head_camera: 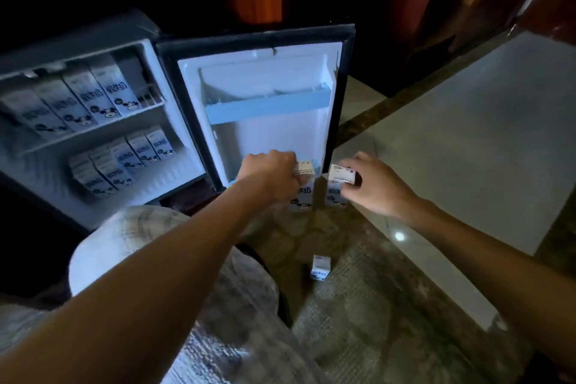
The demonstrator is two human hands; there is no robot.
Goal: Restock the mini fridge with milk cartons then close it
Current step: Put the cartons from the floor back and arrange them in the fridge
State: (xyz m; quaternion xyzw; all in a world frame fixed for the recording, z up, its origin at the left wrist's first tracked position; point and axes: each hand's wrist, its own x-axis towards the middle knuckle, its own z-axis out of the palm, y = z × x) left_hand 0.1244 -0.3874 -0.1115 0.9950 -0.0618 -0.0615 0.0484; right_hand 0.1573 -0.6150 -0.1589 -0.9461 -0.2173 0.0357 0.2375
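Left hand [270,174] and right hand [375,188], fingers curled.

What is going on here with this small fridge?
A person is stocking the mini fridge with milk cartons. The left hand grips one carton and the right hand grips a second carton, both low by the open door. The upper shelf cartons and lower shelf cartons are already inside. A loose carton stands on the floor.

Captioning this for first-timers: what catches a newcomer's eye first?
The mini fridge's bright white open door, centre, with left grip and right grip each holding a white-and-blue milk carton at its foot. Matching cartons line both shelves at left; one small carton stands alone on the floor.
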